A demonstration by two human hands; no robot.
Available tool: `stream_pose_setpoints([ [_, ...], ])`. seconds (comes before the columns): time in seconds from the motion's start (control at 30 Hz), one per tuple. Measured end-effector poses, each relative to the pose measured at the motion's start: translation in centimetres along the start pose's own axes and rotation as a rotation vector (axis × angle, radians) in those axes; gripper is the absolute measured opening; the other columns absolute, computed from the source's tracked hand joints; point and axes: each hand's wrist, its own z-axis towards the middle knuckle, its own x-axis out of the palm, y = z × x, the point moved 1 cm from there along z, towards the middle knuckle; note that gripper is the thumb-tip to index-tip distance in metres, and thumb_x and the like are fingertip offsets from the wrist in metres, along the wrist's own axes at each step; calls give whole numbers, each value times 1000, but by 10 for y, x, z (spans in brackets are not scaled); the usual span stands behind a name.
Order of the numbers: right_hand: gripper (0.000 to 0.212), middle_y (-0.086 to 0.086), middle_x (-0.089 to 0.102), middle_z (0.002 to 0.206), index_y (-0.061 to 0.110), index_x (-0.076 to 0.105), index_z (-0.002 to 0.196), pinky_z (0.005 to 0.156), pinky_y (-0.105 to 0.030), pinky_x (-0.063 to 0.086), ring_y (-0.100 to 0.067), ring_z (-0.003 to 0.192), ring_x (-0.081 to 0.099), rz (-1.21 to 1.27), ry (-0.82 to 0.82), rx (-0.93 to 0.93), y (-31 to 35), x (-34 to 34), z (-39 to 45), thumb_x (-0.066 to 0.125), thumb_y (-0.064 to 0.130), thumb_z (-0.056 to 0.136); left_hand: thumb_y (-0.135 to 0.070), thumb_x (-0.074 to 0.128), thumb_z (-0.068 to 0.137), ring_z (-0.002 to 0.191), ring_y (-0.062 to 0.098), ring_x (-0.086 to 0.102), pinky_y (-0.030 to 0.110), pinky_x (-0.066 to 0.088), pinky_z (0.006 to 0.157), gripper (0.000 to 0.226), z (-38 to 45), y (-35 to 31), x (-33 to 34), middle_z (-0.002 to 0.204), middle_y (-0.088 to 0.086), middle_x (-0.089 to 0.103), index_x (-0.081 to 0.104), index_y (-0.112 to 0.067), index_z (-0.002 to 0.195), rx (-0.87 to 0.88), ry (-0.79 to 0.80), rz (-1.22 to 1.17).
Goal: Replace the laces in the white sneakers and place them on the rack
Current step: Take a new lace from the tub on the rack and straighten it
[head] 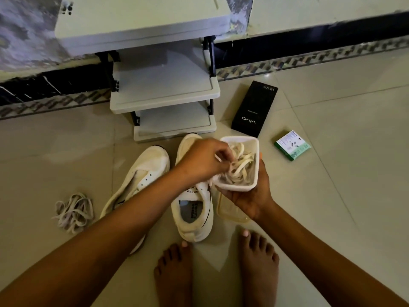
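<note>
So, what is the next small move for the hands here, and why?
Probably the left hand should lift one lace clear of the container. Its fingers already pinch the new laces inside, while the right hand holds the container from below. Both sneakers lie unlaced on the floor, and the old laces lie apart, beside them.
</note>
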Motion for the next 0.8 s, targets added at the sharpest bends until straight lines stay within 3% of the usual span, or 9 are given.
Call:
stream_pose_setpoints([
  [0.13, 51, -9, 68, 105, 19, 65, 110, 69, -43, 58, -26, 90, 67, 61, -7, -65, 20, -11, -2, 43, 58, 84, -4, 72, 78, 72, 8, 63, 24, 54, 74, 7, 9, 6, -13, 78, -4, 66, 70, -7, 83, -41, -175, -54],
  [0.23, 50, -8, 69, 103, 19, 70, 102, 72, -44, 57, -26, 89, 67, 77, -26, -110, 32, -25, -6, 48, 57, 79, -12, 73, 78, 86, 18, 63, 28, 50, 82, 11, 17, 25, 18, 89, 3, 68, 70, -8, 88, -123, -8, 179],
  [0.37, 48, -6, 69, 101, 21, 63, 109, 75, -43, 56, -25, 91, 66, 65, -68, -159, 44, -44, -9, 40, 58, 89, -47, 67, 81, 107, 28, 57, 34, 49, 85, 59, 30, 35, 79, 121, 11, 58, 52, -10, 124, -235, 253, 446],
  [0.43, 49, -4, 69, 100, 22, 62, 110, 73, -41, 57, -24, 91, 66, 67, -75, -162, 47, -50, -10, 38, 60, 90, -57, 62, 80, 126, 34, 44, 40, 44, 98, 85, 37, 35, 105, 142, 17, 39, 25, -14, 144, -344, 313, 407],
  [0.5, 49, -4, 68, 100, 22, 61, 111, 74, -41, 56, -24, 92, 66, 68, -89, -160, 51, -54, -10, 38, 61, 90, -60, 60, 80, 142, 39, 15, 47, 26, 113, 104, 37, 36, 125, 155, 22, 4, -3, -18, 150, -438, 308, 426],
  [0.57, 50, -4, 68, 100, 22, 61, 112, 76, -42, 56, -24, 92, 66, 61, -85, -161, 53, -57, -10, 38, 61, 90, -57, 63, 80, 144, 39, -2, 47, 14, 115, 108, 28, 38, 142, 155, 23, -10, -11, -19, 149, -453, 242, 512],
  [0.67, 53, -5, 68, 102, 22, 58, 118, 78, -44, 55, -25, 95, 65, 36, -102, -162, 57, -62, -8, 37, 62, 91, -52, 68, 78, 142, 40, 6, 45, 17, 113, 107, 16, 39, 157, 154, 24, 3, -6, -24, 150, -406, 111, 531],
  [0.8, 55, -6, 66, 108, 21, 56, 123, 80, -46, 54, -26, 99, 63, 59, -99, -176, 61, -66, -8, 38, 61, 91, -28, 77, 76, 116, 32, 47, 36, 42, 93, 101, 22, 39, 150, 134, 16, 38, 6, -33, 147, -417, 16, 281],
])
